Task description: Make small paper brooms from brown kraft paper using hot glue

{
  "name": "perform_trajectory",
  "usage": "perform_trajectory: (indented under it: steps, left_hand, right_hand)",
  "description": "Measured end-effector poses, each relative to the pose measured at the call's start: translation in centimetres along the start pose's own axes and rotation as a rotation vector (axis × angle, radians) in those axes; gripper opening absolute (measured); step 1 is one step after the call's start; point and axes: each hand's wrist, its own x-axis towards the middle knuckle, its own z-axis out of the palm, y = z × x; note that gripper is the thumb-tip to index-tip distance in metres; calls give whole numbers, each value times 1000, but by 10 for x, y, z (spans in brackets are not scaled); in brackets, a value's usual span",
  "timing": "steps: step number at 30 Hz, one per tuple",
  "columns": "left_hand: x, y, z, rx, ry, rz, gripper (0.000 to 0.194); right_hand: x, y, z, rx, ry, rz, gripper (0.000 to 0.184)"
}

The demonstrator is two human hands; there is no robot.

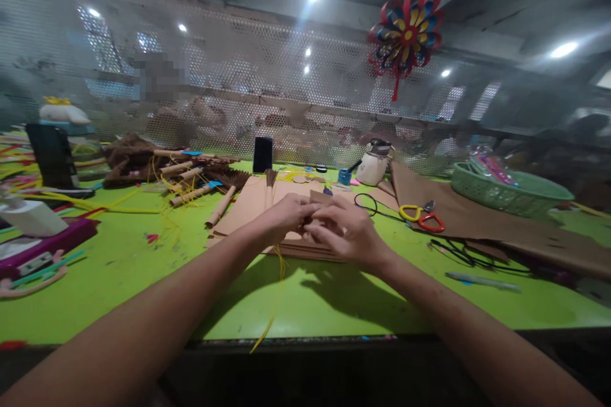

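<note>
My left hand (pixel 289 213) and my right hand (pixel 352 229) meet over a stack of brown paper sheets (pixel 248 206). Both have their fingers closed around a small piece of brown paper (pixel 321 198), whose upper edge sticks out above them; the fingers hide the rest. Just beyond my left hand, a rolled brown paper tube with a fringed end (pixel 270 186) lies on the sheets. Yellow string (pixel 273 321) trails from under the stack over the table's front edge.
More rolled tubes (pixel 191 175) with yellow string lie at the left. Scissors (pixel 422 216) rest on a large brown paper sheet (pixel 458 216) at the right, near a green basket (pixel 506 197), a pen (pixel 482 281) and black cord. A phone (pixel 263 154) stands behind; perforated metal closes the back.
</note>
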Motion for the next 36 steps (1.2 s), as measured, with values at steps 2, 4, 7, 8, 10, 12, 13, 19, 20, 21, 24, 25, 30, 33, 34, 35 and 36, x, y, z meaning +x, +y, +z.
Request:
perform_trajectory:
  steps: [2, 4, 7, 8, 10, 12, 13, 19, 20, 21, 24, 25, 30, 33, 34, 35, 36]
  left_hand:
    - [-3, 0, -9, 62, -164, -31, 26]
    - [-5, 2, -15, 146, -296, -51, 27]
    - [-4, 1, -17, 268, -383, -38, 27]
    - [-2, -1, -17, 310, -375, -16, 27]
    - [4, -7, -17, 395, -314, 30, 27]
    - [10, -16, -17, 465, -226, 51, 30]
    - [13, -21, -18, 479, -172, 65, 30]
    - [20, -43, -18, 554, -42, 65, 23]
    - [21, -46, -18, 576, -36, 70, 21]
    - [22, -48, -18, 600, -28, 78, 19]
    - [23, -52, -16, 666, 9, 86, 16]
    - [22, -52, -15, 681, 15, 90, 16]
    - [17, -46, -10, 758, 28, 159, 17]
    - [15, -44, -8, 802, 19, 183, 17]
    - [15, -44, -8, 816, 14, 186, 17]
    - [15, -44, -8, 830, 8, 188, 18]
    - [16, -45, -7, 842, 7, 187, 18]
  right_hand:
    - [6, 5, -11, 29, 15, 21, 17]
    - [10, 13, -20, 40, -88, 7, 19]
    - [9, 27, -25, 135, -323, 90, 19]
    - [7, 31, -25, 159, -353, 141, 18]
    - [3, 40, -23, 177, -338, 236, 16]
    - [0, 50, -22, 209, -324, 314, 15]
    - [-1, 54, -21, 244, -340, 364, 16]
    - [-18, 84, -3, 346, -442, 610, 18]
    - [-22, 87, 1, 318, -450, 599, 17]
    - [-25, 88, 4, 291, -457, 580, 17]
    - [-32, 86, 11, 243, -445, 507, 19]
    - [-33, 83, 12, 237, -433, 482, 20]
    - [-34, 76, 17, 231, -372, 458, 20]
    - [-38, 79, 23, 341, -340, 538, 17]
    - [-39, 80, 25, 378, -339, 566, 17]
    - [-40, 81, 26, 404, -339, 592, 17]
    - [-41, 80, 27, 418, -345, 614, 18]
